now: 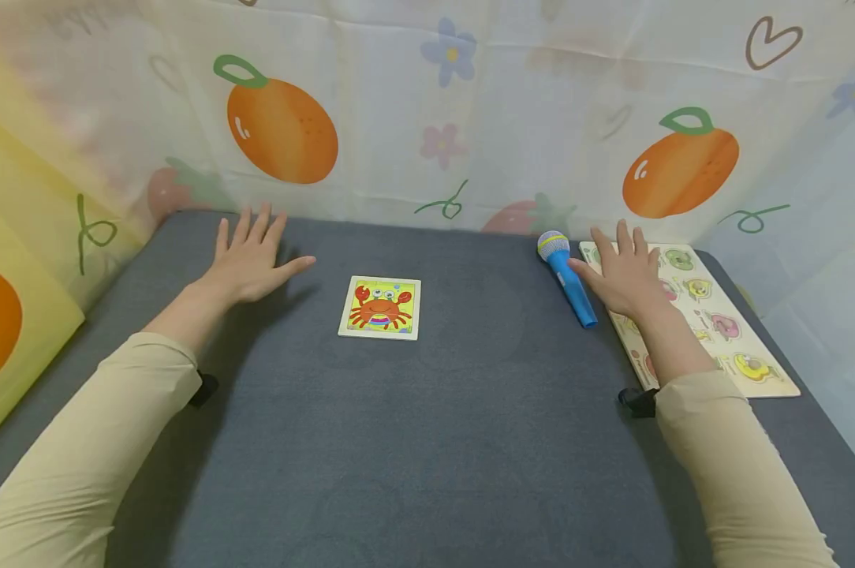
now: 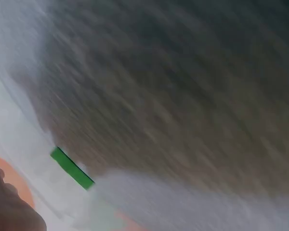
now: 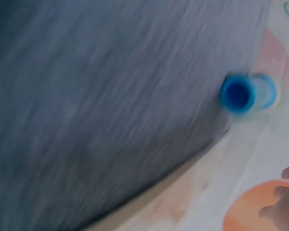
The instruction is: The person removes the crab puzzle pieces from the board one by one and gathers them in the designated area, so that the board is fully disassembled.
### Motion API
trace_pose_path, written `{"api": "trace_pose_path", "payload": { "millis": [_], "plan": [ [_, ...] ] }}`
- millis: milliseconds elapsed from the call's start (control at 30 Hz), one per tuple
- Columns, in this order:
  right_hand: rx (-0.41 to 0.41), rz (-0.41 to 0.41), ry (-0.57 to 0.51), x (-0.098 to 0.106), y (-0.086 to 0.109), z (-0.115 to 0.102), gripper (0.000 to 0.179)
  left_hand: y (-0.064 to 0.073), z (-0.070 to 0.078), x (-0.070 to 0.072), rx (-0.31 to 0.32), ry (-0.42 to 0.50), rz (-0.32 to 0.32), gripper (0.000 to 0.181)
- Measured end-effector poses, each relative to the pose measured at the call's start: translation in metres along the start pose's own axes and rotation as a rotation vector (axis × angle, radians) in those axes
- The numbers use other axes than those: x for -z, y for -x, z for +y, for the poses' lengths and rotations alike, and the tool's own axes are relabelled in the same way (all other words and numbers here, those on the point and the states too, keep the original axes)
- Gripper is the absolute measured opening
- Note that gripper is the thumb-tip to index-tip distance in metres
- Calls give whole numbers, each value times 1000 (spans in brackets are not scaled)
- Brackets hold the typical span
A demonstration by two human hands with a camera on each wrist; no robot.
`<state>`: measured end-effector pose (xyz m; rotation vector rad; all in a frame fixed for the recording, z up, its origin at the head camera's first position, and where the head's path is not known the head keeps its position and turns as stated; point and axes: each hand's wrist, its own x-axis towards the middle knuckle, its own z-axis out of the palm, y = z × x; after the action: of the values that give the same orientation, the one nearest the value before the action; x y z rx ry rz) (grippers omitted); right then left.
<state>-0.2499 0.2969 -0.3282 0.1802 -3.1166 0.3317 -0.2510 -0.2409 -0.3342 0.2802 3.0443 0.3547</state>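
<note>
My left hand [image 1: 252, 259] is held with its fingers spread toward the back left of the table, and nothing is in it. To its right lies a square crab puzzle [image 1: 379, 308] with a pale border. My right hand [image 1: 628, 276] has its fingers spread too, in front of part of a pale board [image 1: 761, 359] with fruit pictures. Beside that thumb lies a blue toy microphone [image 1: 573, 288] with a silvery head. A green bar-shaped thing [image 2: 72, 168] shows in the left wrist view; its kind is unclear.
A dark grey cloth covers the table [image 1: 427, 442]. Behind it hangs a pale curtain [image 1: 392, 95] printed with oranges and flowers, and a yellow cloth [image 1: 16, 315] borders the left side. Both wrist views are blurred.
</note>
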Motion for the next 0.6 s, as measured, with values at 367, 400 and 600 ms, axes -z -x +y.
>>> {"api": "trace_pose_path", "payload": {
  "millis": [367,400,600],
  "plan": [
    [146,67,-40,-12,-22,-62,76,-13,32,-6,-86,103,-2,98],
    [156,70,-46,-13,-23,-67,75,-14,34,-6,-95,116,-1,97],
    [194,81,-86,-22,-31,-99,69,-23,48,-9,-117,225,-34,88]
  ]
}}
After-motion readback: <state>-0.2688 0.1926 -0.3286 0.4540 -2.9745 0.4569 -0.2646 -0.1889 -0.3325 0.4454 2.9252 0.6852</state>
